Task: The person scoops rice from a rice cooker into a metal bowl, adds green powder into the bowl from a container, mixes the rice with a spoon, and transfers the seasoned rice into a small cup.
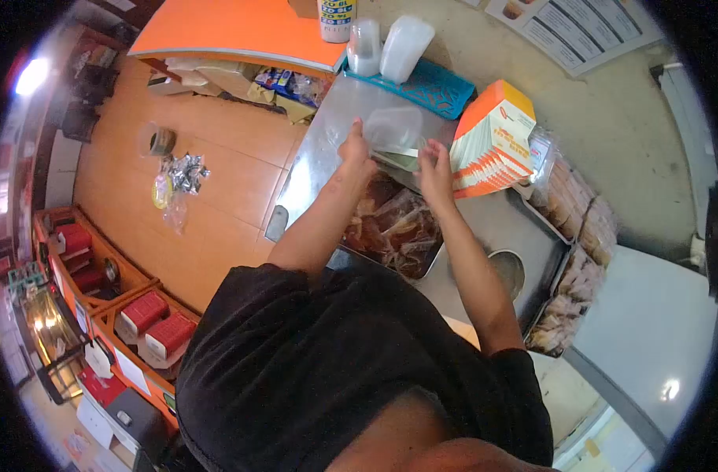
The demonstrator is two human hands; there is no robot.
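Note:
My left hand (356, 149) is at the left edge of a clear plastic container (394, 126), one digit pointing up along its side and the others curled. It appears to grip the container. Opposite it, my right hand (435, 167) has its fingers drawn together near the container's lower right corner; what they pinch is hard to make out. A pale strip and something greenish (406, 162) show between the hands. Just below them lies a metal tray (436, 263) of dark brown food under clear plastic film (398, 220).
A stack of orange and white printed paper boxes (496, 141) stands to the right. Behind, a blue basket (430, 88) sits beside upright white containers (406, 49). Bagged food (571, 287) fills trays at the right, near a round metal container (507, 271).

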